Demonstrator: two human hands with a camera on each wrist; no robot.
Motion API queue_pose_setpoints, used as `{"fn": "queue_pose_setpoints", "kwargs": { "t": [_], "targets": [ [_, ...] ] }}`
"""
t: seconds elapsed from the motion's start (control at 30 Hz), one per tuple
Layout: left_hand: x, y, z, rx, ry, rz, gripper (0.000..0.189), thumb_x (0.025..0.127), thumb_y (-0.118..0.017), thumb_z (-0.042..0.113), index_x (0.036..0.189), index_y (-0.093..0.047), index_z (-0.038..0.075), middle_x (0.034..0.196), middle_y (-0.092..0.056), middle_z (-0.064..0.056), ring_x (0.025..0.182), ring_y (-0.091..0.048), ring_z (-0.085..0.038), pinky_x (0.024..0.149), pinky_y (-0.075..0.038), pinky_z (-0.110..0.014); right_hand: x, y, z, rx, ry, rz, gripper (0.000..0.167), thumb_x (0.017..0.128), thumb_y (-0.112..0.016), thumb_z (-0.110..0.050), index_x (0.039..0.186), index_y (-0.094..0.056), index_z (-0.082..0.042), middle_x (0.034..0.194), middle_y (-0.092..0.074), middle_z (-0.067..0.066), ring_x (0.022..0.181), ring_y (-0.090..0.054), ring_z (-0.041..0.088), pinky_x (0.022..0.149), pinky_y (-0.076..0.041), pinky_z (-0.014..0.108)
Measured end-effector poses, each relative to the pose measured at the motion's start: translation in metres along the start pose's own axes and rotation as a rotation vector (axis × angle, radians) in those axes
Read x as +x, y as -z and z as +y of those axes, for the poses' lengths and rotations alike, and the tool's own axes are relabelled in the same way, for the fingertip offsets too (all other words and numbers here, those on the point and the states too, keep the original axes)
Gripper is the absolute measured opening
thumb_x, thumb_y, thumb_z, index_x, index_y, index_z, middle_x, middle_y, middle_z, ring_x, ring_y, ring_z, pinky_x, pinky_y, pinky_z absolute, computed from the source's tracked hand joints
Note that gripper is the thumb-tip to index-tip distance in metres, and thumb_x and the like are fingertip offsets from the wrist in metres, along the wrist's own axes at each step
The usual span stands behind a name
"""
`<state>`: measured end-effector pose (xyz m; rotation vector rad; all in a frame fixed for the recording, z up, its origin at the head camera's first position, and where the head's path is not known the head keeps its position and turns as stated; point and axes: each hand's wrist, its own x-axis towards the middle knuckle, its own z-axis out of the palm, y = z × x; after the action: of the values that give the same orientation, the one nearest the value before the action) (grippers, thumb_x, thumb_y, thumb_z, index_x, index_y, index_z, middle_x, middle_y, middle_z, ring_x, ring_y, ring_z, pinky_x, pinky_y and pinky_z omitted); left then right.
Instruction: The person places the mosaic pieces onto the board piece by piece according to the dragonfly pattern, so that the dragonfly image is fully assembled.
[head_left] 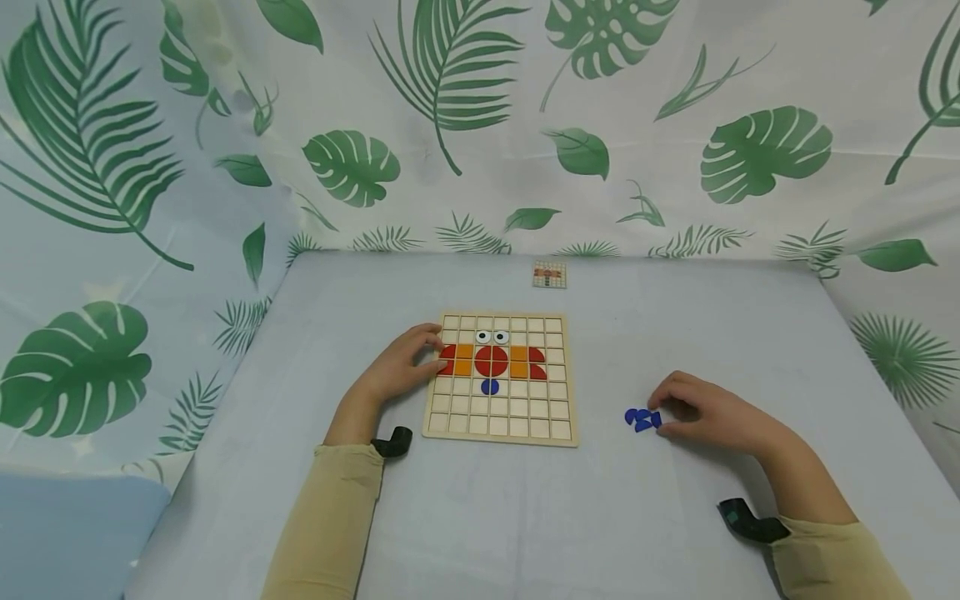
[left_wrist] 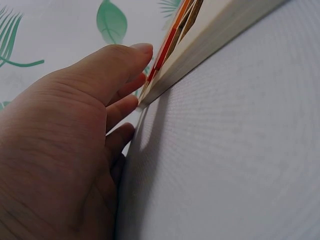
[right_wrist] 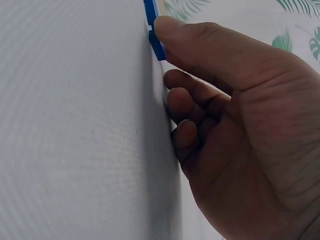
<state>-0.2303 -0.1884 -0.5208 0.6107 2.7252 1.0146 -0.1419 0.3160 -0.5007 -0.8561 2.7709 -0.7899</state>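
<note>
A square wooden grid board [head_left: 450,423] lies on the table, bearing red pieces [head_left: 491,361], orange pieces [head_left: 519,362], two eye discs [head_left: 483,337] and a blue round shape [head_left: 490,387]. My left hand [head_left: 401,364] rests at the board's left edge, thumb and fingertips by the red pieces there. In the left wrist view its fingers are loosely bent beside the board's rim. To the right of the board, my right hand [head_left: 720,421] pinches a blue piece [head_left: 656,419] between thumb and forefinger, close over the table. Other small blue pieces [head_left: 632,414] lie right beside it.
A small pattern card [head_left: 550,274] with a coloured grid lies behind the board, near the table's [head_left: 615,517] far edge. Leaf-printed cloth [head_left: 465,192] hangs behind and at both sides. A light blue surface [head_left: 67,533] shows at lower left.
</note>
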Motion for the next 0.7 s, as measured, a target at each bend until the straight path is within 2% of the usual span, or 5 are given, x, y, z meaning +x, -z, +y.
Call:
{"fn": "queue_pose_setpoints", "kwargs": {
  "t": [0.13,0.37,0.7],
  "targets": [
    [0.0005,-0.0003,-0.0003,0.006,-0.005,0.005,0.024,0.094,-0.067,0.037,0.109,-0.057,0.02,0.154,-0.041,-0.003,0.148,-0.032,-0.027,0.122,-0.027,-0.047,0.0004,0.0007,-0.0015,0.007,-0.011,-0.002,0.028,0.082,-0.082,-0.024,0.103,-0.063,-0.029,0.103,-0.057,-0.015,0.087,-0.052,0.001,0.075,-0.048,0.018],
    [0.001,-0.002,-0.0025,0.007,0.0,0.006,0.025,0.094,-0.067,0.037,0.109,-0.057,0.02,0.155,-0.041,-0.002,0.148,-0.032,-0.026,0.122,-0.027,-0.047,0.0008,0.0,-0.0027,0.018,0.018,0.015,0.026,0.083,-0.08,-0.02,0.101,-0.063,-0.028,0.101,-0.056,-0.014,0.084,-0.05,0.002,0.072,-0.047,0.018],
    [0.0007,-0.0016,-0.0024,0.007,-0.008,0.007,0.024,0.094,-0.067,0.036,0.109,-0.057,0.02,0.154,-0.042,-0.002,0.148,-0.032,-0.027,0.122,-0.027,-0.047,0.0,0.0004,-0.0036,0.022,0.007,0.051,0.027,0.082,-0.082,-0.021,0.1,-0.063,-0.028,0.092,-0.057,-0.012,0.08,-0.05,0.003,0.068,-0.044,0.018]
  ]
}}
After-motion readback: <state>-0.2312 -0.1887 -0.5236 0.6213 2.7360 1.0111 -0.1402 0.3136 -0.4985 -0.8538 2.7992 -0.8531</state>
